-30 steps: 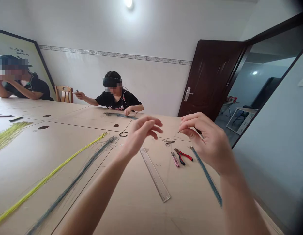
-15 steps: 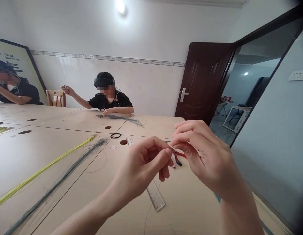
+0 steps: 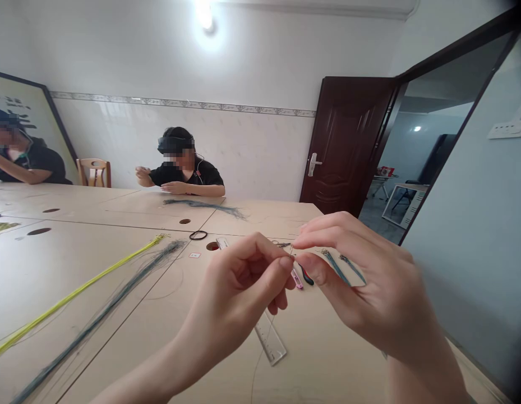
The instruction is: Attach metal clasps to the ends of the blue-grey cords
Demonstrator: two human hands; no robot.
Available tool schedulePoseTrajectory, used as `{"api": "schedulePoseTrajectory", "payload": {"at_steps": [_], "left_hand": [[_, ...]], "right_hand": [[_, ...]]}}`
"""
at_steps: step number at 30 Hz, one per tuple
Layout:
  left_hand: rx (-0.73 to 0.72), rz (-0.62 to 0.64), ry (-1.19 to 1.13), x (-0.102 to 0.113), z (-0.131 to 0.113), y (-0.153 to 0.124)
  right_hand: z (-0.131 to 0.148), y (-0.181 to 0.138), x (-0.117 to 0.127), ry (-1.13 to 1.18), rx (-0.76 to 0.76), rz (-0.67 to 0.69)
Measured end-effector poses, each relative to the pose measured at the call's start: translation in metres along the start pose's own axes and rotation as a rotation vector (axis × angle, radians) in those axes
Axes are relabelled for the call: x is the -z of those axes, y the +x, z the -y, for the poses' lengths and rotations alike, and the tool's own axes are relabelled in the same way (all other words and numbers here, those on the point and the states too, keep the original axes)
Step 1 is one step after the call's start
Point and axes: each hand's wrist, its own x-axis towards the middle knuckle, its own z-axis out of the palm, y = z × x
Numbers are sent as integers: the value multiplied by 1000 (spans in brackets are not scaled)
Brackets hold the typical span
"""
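My left hand [image 3: 239,286] and my right hand [image 3: 361,280] are raised over the table, their fingertips meeting in a pinch on something tiny that I cannot make out, near a thin strand [image 3: 264,336] trailing down. Below them lie a clear ruler [image 3: 271,339], pink-handled and red-handled tools [image 3: 302,276], small scissors [image 3: 281,244] and a blue strand bundle [image 3: 338,266] partly hidden by my right hand.
On the beige table [image 3: 75,264] lie a yellow strand bundle [image 3: 75,294], a dark blue-grey bundle [image 3: 113,306] and a black ring [image 3: 198,235]. A person in black [image 3: 184,171] sits across with another bundle [image 3: 210,205]. A second person [image 3: 16,157] sits far left. A dark door [image 3: 344,140] stands open.
My hands came together from apart and lowered slightly; both now pinch at one point. The person opposite drew an outstretched arm back in.
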Motion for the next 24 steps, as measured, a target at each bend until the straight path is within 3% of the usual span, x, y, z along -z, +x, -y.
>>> {"api": "schedulePoseTrajectory", "payload": {"at_steps": [9,16,20,24], "left_hand": [[0,-3,140,4,0,-3],[-38,-5,308,7,-1,-2],[55,22,164,11,0,2],[-9,-69,-82,19,-6,3]], "right_hand": [[3,1,-2,-22,39,68],[1,2,-7,-143,62,210],[-2,4,-3,-133,56,191],[-16,5,-3,-190,-60,163]]}}
